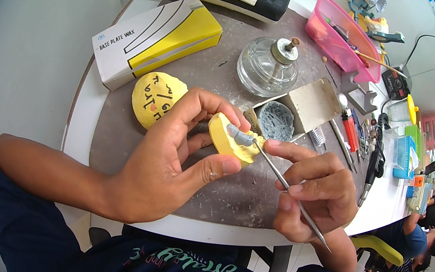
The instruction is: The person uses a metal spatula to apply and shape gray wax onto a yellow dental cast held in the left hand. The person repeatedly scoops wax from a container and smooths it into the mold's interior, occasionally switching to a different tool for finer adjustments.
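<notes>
1. My left hand (168,157) was clamped on a yellow cast (228,140), thumb under its near edge and fingers curled over the far side, holding it above the grey mat (231,195).
2. A grey wax piece (240,135) sat on top of the cast, toward its right end.
3. My right hand (313,194) was closed on a thin metal carver (291,193), pinched between thumb and fingers like a pen.
4. The carver's tip touched the wax at the cast's right edge; its other end stuck out past my wrist toward the lower right.
5. A second yellow cast (155,97), with dark marks on its flat face, lay on the mat just behind my left hand.
6. A white and yellow box (153,40) lay at the mat's far left, just beyond that second cast.
7. A glass spirit lamp (267,67) stood behind my hands, near the mat's middle.
8. A small open carton (295,111) lay just right of the lamp with a grey tray (277,120) inside it.
9. A pink basket (341,39) of tools sat at the far right of the table, well apart from my hands.
10. Loose tools (351,134) lay on the white table right of the carton.
</notes>
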